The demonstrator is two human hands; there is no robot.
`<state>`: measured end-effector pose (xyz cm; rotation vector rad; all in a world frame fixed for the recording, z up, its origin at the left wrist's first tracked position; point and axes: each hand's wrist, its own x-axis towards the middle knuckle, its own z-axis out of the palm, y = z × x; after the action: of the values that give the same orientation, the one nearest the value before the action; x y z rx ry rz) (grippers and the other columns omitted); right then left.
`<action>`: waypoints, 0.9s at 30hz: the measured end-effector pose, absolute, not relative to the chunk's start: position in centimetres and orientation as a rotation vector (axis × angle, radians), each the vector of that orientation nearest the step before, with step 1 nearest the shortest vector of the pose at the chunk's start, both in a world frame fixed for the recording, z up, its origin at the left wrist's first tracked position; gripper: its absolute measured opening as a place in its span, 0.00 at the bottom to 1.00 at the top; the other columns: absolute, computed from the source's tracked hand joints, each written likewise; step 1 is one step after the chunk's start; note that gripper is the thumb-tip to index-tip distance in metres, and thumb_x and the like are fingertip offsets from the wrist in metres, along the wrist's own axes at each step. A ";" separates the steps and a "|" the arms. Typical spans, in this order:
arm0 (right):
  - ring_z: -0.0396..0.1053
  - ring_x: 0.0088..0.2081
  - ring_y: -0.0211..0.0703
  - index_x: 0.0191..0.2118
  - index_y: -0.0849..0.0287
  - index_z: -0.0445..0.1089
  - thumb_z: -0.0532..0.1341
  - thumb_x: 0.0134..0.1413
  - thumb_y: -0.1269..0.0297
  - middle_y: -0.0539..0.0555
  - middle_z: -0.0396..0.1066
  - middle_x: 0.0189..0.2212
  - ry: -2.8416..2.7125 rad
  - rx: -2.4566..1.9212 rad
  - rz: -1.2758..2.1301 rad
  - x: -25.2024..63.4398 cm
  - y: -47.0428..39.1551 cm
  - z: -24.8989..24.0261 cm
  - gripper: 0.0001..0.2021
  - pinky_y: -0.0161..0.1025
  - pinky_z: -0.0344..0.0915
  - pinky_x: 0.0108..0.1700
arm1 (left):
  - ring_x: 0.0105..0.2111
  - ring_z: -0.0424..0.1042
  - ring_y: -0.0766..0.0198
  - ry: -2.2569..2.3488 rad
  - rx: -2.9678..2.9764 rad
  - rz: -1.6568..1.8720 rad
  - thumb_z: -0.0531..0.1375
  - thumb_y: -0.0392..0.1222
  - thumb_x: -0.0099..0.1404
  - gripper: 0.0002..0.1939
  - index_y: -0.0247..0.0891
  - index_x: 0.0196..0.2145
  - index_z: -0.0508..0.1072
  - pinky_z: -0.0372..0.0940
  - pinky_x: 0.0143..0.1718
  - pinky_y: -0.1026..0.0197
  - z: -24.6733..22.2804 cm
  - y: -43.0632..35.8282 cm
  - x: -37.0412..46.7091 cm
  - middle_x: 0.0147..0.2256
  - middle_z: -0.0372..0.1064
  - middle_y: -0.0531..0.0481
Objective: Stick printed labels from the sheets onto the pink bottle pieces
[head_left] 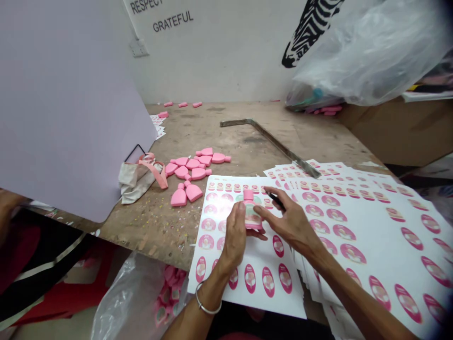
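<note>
My left hand (235, 236) is closed around a small pink bottle-shaped piece (248, 194), neck pointing away from me. A pale green and beige label is on the face of the bottle. My right hand (293, 222) has a slim black pen-like tool (275, 200) tucked in its fingers; its exact kind is unclear. The thumb of that hand reaches to the label's edge. Beneath both hands lies a white sticker sheet (262, 302) printed with pink oval, arched and small labels.
Several pink bottle pieces (193, 164) lie left of the sheet. Near them are a cloth pouch (136, 182) and a large pale panel (71, 104). A bent metal bar (276, 141) rests on more sticker sheets (368, 212). Below the table edge hangs a plastic bag (123, 293).
</note>
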<state>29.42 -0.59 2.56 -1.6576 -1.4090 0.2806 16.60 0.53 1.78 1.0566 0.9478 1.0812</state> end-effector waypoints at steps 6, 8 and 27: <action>0.72 0.35 0.47 0.46 0.59 0.68 0.58 0.50 0.43 0.59 0.73 0.39 -1.355 -1.542 0.535 27.1 1.4 2.3 0.26 0.41 0.67 0.34 | 0.28 0.72 0.60 1.042 1.135 1.087 0.60 0.55 0.60 0.19 0.39 0.42 0.69 0.69 0.26 0.63 4.8 -1.8 11.2 0.33 0.72 0.46; 0.72 0.35 0.47 0.45 0.57 0.69 0.58 0.50 0.43 0.58 0.74 0.39 -1.476 -1.536 0.579 26.7 2.8 1.8 0.24 0.41 0.67 0.34 | 0.23 0.69 0.65 1.120 1.170 1.013 0.60 0.55 0.60 0.19 0.39 0.42 0.68 0.67 0.25 0.64 5.5 -3.5 6.6 0.30 0.72 0.48; 0.67 0.37 0.45 0.42 0.58 0.64 0.60 0.50 0.53 0.55 0.71 0.36 -1.880 -1.524 0.435 17.4 3.3 2.4 0.17 0.39 0.61 0.38 | 0.46 0.71 0.53 1.425 1.168 1.130 0.56 0.61 0.60 0.28 0.37 0.48 0.69 0.66 0.46 0.56 3.8 1.7 3.6 0.46 0.71 0.40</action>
<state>17.39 3.27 2.36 -1.5239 -1.8799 0.4347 3.64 1.71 3.80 1.1681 1.4250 1.1300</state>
